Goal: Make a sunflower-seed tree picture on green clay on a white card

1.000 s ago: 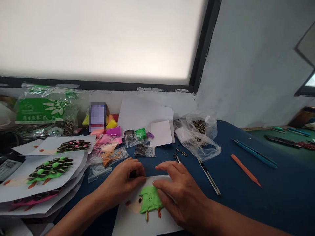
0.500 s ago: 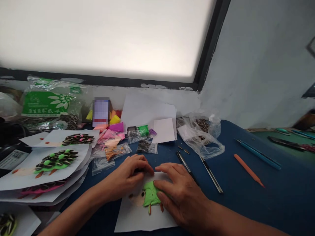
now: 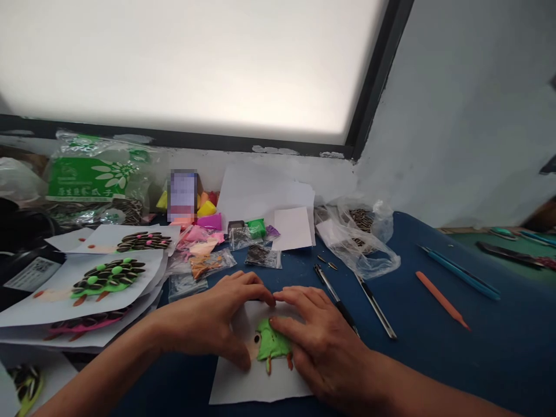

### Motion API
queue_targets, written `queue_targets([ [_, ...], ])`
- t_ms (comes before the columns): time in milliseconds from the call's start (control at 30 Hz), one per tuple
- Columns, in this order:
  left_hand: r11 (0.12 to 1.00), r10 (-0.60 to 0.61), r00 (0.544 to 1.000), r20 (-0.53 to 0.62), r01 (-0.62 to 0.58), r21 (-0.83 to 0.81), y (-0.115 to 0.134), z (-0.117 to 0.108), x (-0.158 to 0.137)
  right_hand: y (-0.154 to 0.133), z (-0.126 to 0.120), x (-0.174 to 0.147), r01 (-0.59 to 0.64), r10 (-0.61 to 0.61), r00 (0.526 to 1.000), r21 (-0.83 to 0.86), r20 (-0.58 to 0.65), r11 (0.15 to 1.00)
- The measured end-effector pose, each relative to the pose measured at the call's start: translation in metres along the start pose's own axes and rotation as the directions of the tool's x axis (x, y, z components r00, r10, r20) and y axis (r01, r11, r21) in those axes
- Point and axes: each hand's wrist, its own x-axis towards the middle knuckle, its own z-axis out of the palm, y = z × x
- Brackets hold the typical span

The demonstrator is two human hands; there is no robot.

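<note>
A small hedgehog figure of green modelling clay (image 3: 273,343), with a peach face, a dark eye and brown legs, lies flat on a white sheet of paper (image 3: 247,388). My right hand (image 3: 324,336) rests over its right side, the index finger touching the green clay's top edge and the other fingers spread toward the paper's far edge. Curved around the upper left is my left hand (image 3: 223,315); its thumb reaches down beside the peach face and hides the snout. Its fingertips come close to those of the right hand. Neither hand grips anything.
Stacked sheets (image 3: 125,307) with seed-covered hedgehogs lie at left. Behind are clay packets (image 3: 208,222), a green seed bag (image 3: 91,176) and a clear bag of seeds (image 3: 360,243). Pens (image 3: 376,307), an orange tool (image 3: 441,298) and blue tweezers (image 3: 460,272) lie to the right.
My left thumb has moved out beside the face and now covers the snout. My right hand has shifted slightly, showing more of the green clay. The view has moved a little.
</note>
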Motion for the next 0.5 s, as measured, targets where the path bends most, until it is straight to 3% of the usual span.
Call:
queue_targets([
  [200, 1.000, -0.019, 1.000, 0.007, 0.019, 0.011, 0.0030, -0.0005, -0.0015, 0.0001, -0.0029, -0.0013, 0.044, -0.043, 0.990, 0.002, -0.135, 0.999],
  [400, 1.000, -0.004, 1.000, 0.002, 0.004, 0.013, 0.0007, -0.0005, -0.0007, 0.0005, -0.0023, -0.0039, 0.123, -0.120, 0.989, 0.030, -0.081, 0.992],
  [500, 1.000, -0.010, 1.000, 0.007, 0.010, 0.021, 0.0011, -0.0009, -0.0004, 0.0017, -0.0037, -0.0051, 0.144, -0.137, 0.980, 0.037, -0.142, 0.989],
])
